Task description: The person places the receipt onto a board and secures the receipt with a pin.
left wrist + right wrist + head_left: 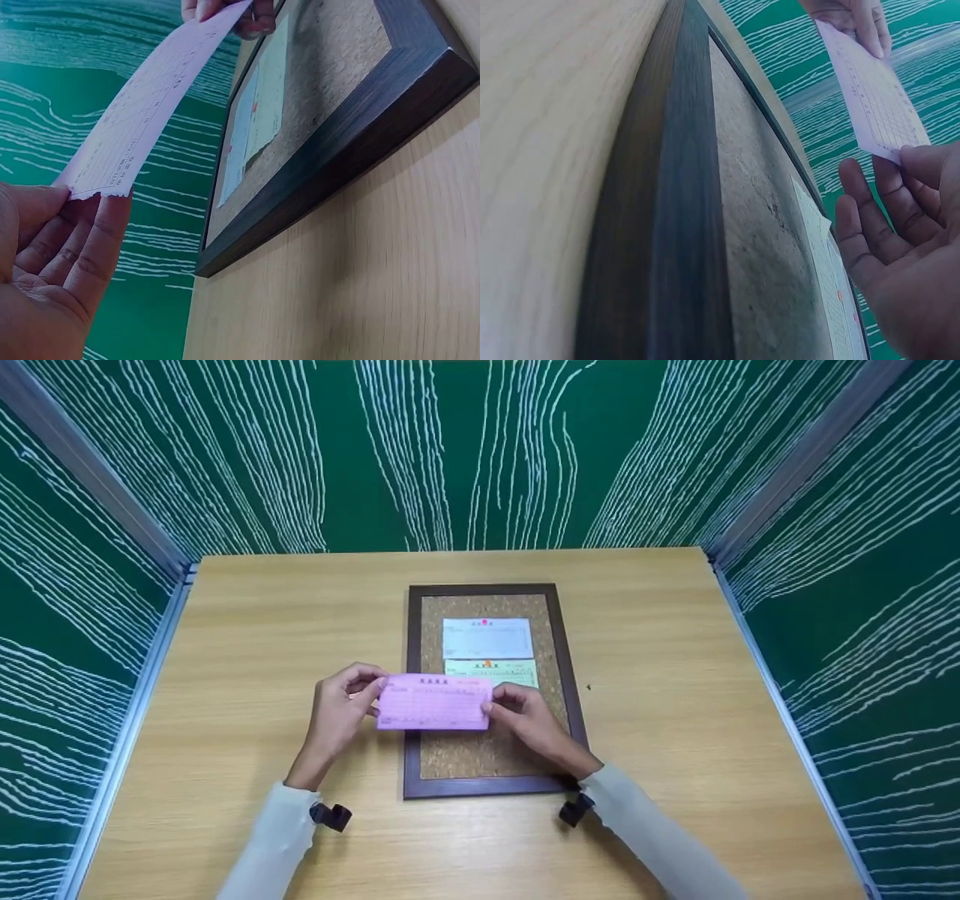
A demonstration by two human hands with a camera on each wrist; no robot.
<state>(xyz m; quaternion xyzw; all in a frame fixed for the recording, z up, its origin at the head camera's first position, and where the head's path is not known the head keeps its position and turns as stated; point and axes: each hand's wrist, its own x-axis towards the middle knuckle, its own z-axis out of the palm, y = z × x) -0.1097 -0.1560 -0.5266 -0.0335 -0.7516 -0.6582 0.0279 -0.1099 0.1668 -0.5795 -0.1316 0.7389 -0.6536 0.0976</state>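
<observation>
A pink printed slip (433,703) is held by its two ends above the lower part of a framed cork board (480,754). My left hand (341,720) pinches its left end between thumb and fingers; in the left wrist view that end (112,169) has a ragged edge. At the other end, my right hand (536,724) pinches the slip's right side with thumb and forefinger. A pale blue slip (487,641) is fixed to the board with a red pin (484,622). Below it hangs a green slip (517,671) with an orange pin (487,664), partly covered by the pink one.
The board's dark frame (495,787) lies on a light wooden table (262,622). A tiny dark speck (589,687) sits right of the board. Green walls with white lines (510,450) enclose the table at the back and both sides.
</observation>
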